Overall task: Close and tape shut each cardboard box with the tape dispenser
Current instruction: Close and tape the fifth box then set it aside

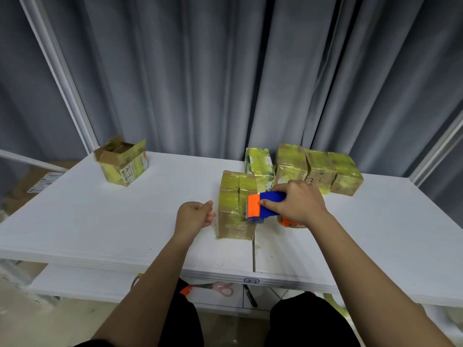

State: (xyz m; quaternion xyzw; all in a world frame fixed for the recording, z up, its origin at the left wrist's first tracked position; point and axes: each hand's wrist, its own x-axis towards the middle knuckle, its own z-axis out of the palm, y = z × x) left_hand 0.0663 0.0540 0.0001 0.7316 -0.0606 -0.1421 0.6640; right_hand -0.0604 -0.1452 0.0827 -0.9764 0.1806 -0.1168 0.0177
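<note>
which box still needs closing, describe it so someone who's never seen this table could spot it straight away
Start at the white table and look to its far left corner, by the grey curtain. A lone cardboard box sits there, well apart from the others. Unlike the closed, taped boxes grouped on the right, its top flaps stand open.

Tape dispenser (263, 205): blue body, orange front. Boxes: brown cardboard overlaid with yellow-green tape, as on the near box (235, 204) and the open box (122, 162). Table (125, 221): white. Curtain (225, 71): grey. Scissors (220, 288): pink handles.
</note>
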